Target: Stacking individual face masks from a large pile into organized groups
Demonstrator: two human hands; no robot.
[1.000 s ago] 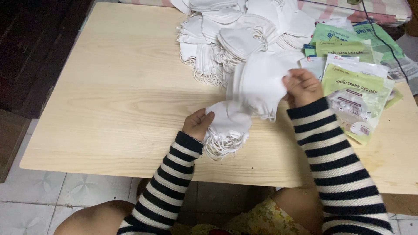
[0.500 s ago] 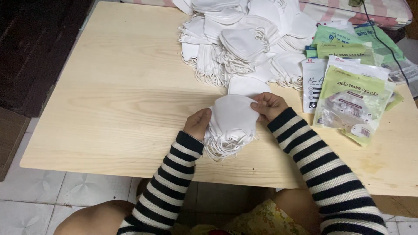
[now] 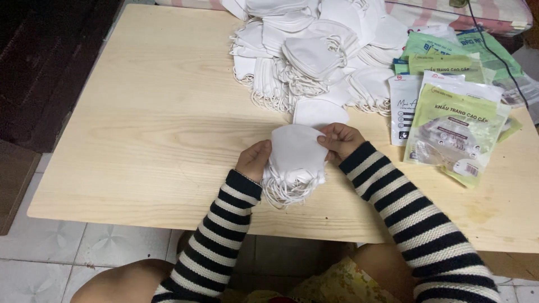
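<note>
Two hands grip one small stack of white masks [image 3: 296,160] near the table's [image 3: 140,140] front edge, the left hand [image 3: 254,160] and right hand [image 3: 338,139] each closed with fingers curled round a side of it. Loops dangle loose below; I judge they could snag or the stack could splay if either grip slackens, being held only at the sides. One single mask [image 3: 319,111] lies just beyond. One large heap of masks [image 3: 314,50] fills the far edge, count unclear. Roughly five packets [image 3: 455,123] sit toward the right edge, overlapping.
</note>
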